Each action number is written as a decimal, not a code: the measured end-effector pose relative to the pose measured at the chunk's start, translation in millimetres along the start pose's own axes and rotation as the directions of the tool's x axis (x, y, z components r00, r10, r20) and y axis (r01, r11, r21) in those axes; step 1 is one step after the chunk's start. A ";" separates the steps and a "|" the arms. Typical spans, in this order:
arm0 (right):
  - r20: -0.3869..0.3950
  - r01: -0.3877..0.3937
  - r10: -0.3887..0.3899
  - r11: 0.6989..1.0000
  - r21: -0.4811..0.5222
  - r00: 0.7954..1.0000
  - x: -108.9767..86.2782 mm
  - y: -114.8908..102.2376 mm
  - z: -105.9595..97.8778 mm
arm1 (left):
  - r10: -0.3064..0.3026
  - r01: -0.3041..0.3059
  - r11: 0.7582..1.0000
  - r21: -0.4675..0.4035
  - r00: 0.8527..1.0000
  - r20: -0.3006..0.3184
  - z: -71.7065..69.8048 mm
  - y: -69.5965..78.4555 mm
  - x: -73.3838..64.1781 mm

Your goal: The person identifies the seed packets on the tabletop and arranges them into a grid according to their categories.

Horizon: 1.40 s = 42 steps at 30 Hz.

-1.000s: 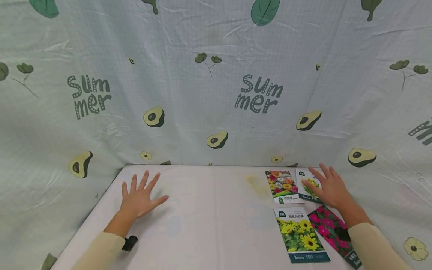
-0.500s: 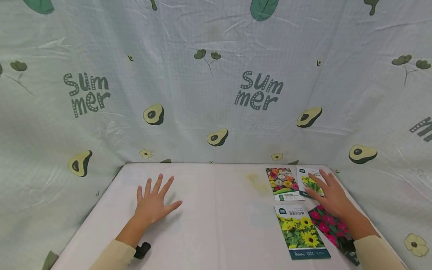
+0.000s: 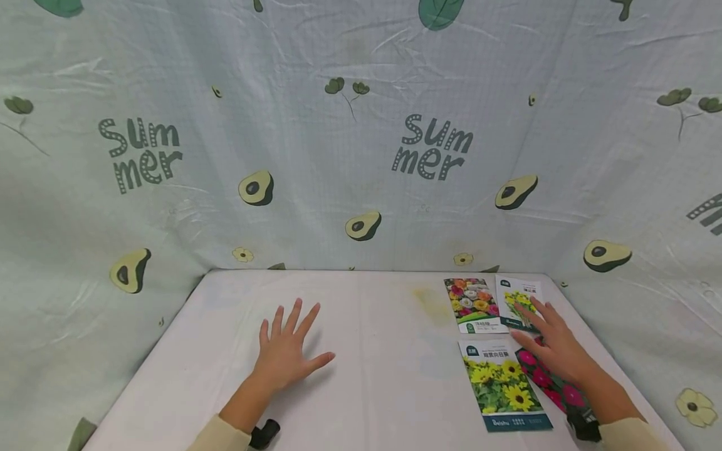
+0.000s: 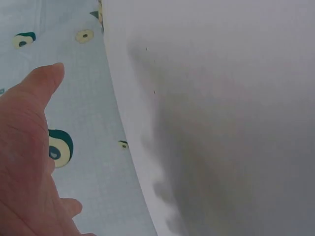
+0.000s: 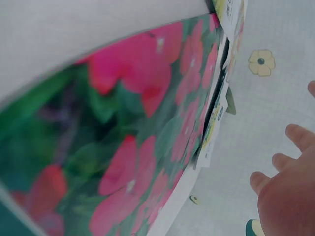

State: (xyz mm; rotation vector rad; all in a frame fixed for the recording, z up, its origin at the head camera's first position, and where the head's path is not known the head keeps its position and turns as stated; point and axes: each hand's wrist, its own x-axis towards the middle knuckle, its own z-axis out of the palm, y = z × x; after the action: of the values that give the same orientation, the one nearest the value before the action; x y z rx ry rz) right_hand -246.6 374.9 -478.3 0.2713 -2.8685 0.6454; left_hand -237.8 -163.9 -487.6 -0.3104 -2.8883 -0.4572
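While above packets (image 3: 503, 373), right hand (image 3: 555, 347) outspread

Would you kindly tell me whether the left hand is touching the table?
Apart: the left wrist view shows patterned cloth between the left hand and the table.

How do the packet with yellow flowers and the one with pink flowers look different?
The yellow-flower packet shows yellow blooms; the pink-flower packet shows deep pink ones. In the head view, the yellow-flower packet sits straighter, while the pink-flower packet slants more. There, the yellow-flower packet is fully visible, but the right hand and wrist hide part of the pink-flower packet. Both lie on the white table.
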 end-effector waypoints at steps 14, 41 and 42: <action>0.021 -0.004 0.004 1.000 -0.006 1.000 -18.5 5.2 4.0 | 0.091 -0.093 0.988 -0.127 0.996 -0.017 14.5 51.7 -7.9; 0.233 -0.122 0.135 0.990 -0.069 0.963 -27.8 20.3 0.1 | 0.154 -0.085 0.955 -0.284 0.961 0.231 69.5 172.7 -10.4; 0.232 -0.120 0.132 0.991 -0.067 0.964 -27.0 21.1 -0.5 | 0.152 -0.081 0.956 -0.282 0.959 0.240 71.1 175.9 -9.4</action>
State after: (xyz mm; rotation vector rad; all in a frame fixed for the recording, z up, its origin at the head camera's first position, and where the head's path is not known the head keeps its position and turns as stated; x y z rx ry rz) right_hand -225.1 397.5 -492.3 0.1687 -3.1473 0.5952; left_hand -198.8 21.1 -506.5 -0.6254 -3.0316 -0.8499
